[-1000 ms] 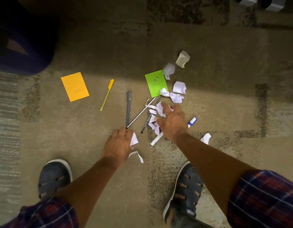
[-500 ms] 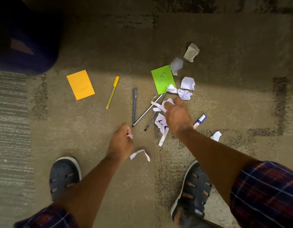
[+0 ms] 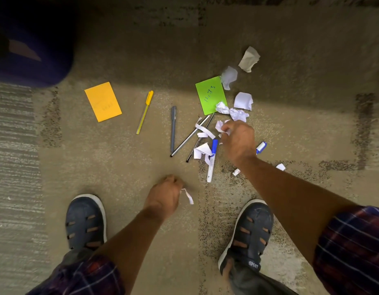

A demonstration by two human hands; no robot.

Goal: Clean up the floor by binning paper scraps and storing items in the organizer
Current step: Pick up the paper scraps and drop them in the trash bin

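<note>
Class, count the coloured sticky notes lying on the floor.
2: an orange note at the left beside the yellow pen, and a green note beside the crumpled scraps.

"SPORT" in white letters on heel of right shoe (image 3: 253, 264). Handwritten blue marks on green note (image 3: 210, 95), not clearly readable.

Two note pads are lying on the carpet (image 3: 290, 128), one (image 3: 103, 101) far left, one (image 3: 210, 95) right; pens (image 3: 173, 128) are lying between them, paper scraps (image 3: 243, 100) clustering right of the pens.
</note>
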